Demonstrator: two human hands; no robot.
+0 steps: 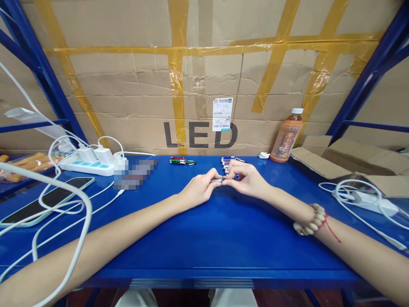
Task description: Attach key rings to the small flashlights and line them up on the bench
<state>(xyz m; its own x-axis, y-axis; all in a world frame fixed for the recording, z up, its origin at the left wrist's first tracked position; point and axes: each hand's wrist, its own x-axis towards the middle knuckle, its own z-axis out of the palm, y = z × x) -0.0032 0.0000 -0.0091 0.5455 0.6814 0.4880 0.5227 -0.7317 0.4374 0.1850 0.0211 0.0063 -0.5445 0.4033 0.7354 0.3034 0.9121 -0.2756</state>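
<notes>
My left hand [201, 187] and my right hand [244, 179] meet above the middle of the blue table [204, 238]. Between them is a small silvery tube [217, 180], pen-like and mostly covered by my fingers. The left thumb and fingers pinch its body, while the right fingertips close on its dark-ringed end. Just behind my right hand lies a group of several shiny pen-like tubes [227, 159], blue and purple with silver parts, partly hidden. A smaller bunch of red, green and black pen-like tubes [182, 160] rests to the left, close to the cardboard.
A large taped carton [134, 98] stands along the back. To the left are a power strip [89, 165], a phone [47, 200] and loose white cables [86, 221], one passing over my left forearm. On the right are a drink bottle [287, 136], an open cardboard box [351, 162] and a cabled adapter [373, 204].
</notes>
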